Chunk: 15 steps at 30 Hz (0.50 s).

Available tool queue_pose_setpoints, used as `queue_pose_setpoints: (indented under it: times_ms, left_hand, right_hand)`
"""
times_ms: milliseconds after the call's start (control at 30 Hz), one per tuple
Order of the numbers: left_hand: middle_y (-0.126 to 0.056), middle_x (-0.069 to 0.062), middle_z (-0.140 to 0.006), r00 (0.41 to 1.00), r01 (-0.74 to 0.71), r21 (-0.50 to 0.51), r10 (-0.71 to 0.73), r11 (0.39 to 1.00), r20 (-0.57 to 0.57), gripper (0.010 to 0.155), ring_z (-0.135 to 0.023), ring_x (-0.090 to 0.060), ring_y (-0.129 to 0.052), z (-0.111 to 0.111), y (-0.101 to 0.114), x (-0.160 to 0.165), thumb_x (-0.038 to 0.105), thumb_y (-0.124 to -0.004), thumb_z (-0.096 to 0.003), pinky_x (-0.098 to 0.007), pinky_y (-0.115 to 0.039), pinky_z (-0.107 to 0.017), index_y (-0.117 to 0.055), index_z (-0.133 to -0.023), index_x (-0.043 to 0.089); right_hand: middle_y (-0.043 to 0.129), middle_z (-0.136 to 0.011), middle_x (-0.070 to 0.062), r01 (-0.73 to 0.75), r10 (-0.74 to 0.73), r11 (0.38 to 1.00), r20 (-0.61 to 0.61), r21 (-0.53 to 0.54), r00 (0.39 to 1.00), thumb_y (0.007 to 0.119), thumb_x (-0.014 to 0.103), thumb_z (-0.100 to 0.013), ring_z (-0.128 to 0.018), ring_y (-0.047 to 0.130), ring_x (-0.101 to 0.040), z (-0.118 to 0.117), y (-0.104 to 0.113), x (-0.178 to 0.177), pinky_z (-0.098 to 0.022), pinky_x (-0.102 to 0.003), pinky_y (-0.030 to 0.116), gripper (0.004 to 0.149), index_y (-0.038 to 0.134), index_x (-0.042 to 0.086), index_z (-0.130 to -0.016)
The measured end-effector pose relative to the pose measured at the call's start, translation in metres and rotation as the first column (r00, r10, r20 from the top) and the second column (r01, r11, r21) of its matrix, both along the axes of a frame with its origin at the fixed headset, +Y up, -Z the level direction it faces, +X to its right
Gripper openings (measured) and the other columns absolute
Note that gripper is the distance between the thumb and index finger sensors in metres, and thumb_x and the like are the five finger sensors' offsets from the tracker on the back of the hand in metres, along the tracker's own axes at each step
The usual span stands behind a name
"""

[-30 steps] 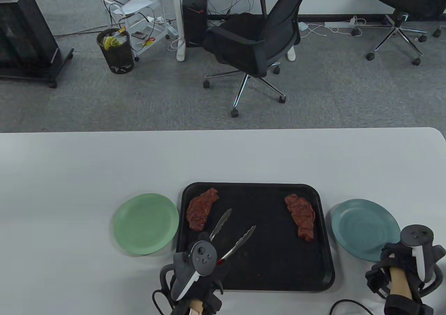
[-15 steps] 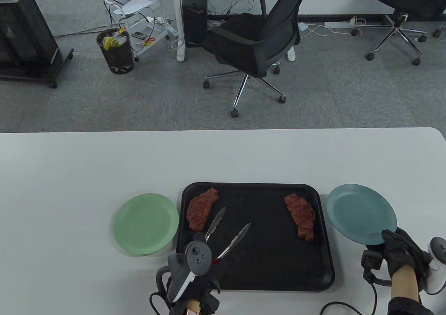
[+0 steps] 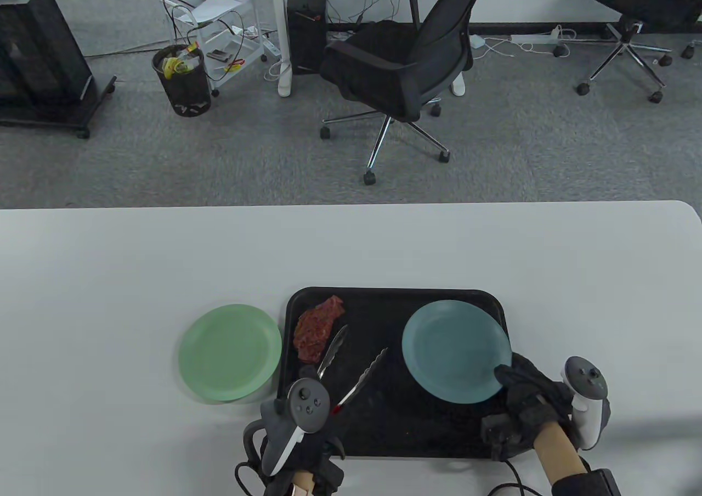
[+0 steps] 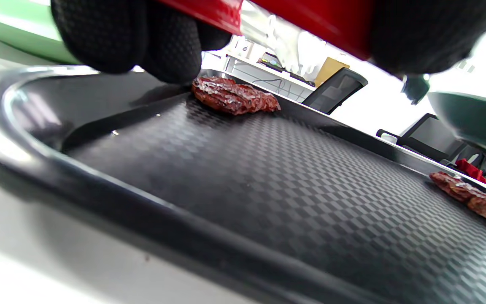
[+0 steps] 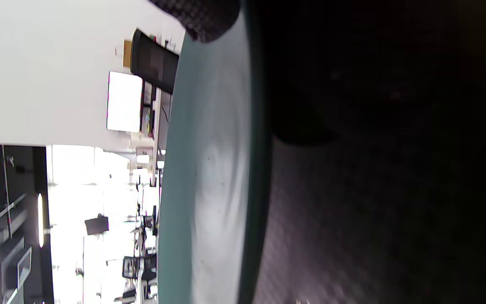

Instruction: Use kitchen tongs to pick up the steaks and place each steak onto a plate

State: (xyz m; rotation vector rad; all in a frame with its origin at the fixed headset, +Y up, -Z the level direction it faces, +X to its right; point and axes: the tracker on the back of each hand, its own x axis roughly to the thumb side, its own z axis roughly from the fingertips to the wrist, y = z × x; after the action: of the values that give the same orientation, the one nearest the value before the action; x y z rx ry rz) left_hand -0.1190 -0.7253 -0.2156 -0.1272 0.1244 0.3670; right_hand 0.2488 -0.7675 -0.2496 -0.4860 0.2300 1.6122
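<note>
A black tray (image 3: 384, 430) holds one steak (image 3: 317, 328) at its left end. My left hand (image 3: 323, 435) grips the red-handled tongs (image 3: 356, 372) at the tray's near edge; their two arms are spread, the tips just right of that steak. My right hand (image 3: 515, 392) pinches the rim of a teal plate (image 3: 455, 350) and holds it above the tray's right half, hiding the second steak there. The left wrist view shows that second steak (image 4: 471, 198) lying under the raised teal plate (image 4: 471, 122). A green plate (image 3: 230, 351) lies on the table left of the tray.
The white table (image 3: 164, 254) stretches wide behind and beside the tray. Beyond its far edge stand a black office chair (image 3: 400, 73), a bin (image 3: 182, 79) and a wire cart on grey carpet. A cable (image 3: 521, 488) trails from my right wrist.
My right hand took the teal plate off the table right of the tray and carried it left, over the right steak. The left hand with the tongs drew back slightly.
</note>
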Motion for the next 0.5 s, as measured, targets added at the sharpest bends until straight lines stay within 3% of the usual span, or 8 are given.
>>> queue_pose_setpoints:
  times_ms: [167,300,500]
  left_hand:
    - [-0.064,-0.024,-0.094,0.998,0.042,0.004,-0.042,0.999,-0.047,0.098,-0.067,-0.047,-0.082,-0.008,-0.002,-0.005,0.058,-0.084,-0.0330,-0.050,-0.077,-0.048,-0.045,-0.107,0.008]
    - [-0.064,-0.024,-0.094,0.981,0.154,-0.012,-0.154,0.988,-0.121,0.098,-0.066,-0.046,-0.082,-0.026,0.003,-0.011,0.059,-0.084,-0.0328,-0.049,-0.077,-0.048,-0.045,-0.107,0.008]
    - [-0.062,-0.024,-0.095,0.957,0.178,-0.101,-0.197,0.979,-0.214,0.100,-0.067,-0.045,-0.081,-0.053,0.007,-0.016,0.061,-0.083,-0.0325,-0.048,-0.077,-0.048,-0.041,-0.107,0.008]
  right_hand:
    - [0.076,-0.079,-0.029,-0.006,0.006,1.000,-0.016,0.008,1.000,0.068,0.015,-0.045,-0.039,0.097,-0.036,0.006,0.002,-0.003,-0.023,-0.036,0.092,0.056,0.049,-0.007,-0.093]
    - [0.076,-0.079,-0.029,-0.035,0.035,0.999,0.015,0.009,0.999,0.068,0.015,-0.045,-0.040,0.097,-0.037,0.006,0.002,0.008,-0.023,-0.036,0.092,0.056,0.048,-0.007,-0.093]
    - [0.076,-0.079,-0.030,-0.064,0.063,0.998,0.045,0.022,0.997,0.069,0.015,-0.045,-0.039,0.096,-0.037,0.004,0.004,0.019,-0.023,-0.037,0.091,0.056,0.049,-0.007,-0.093]
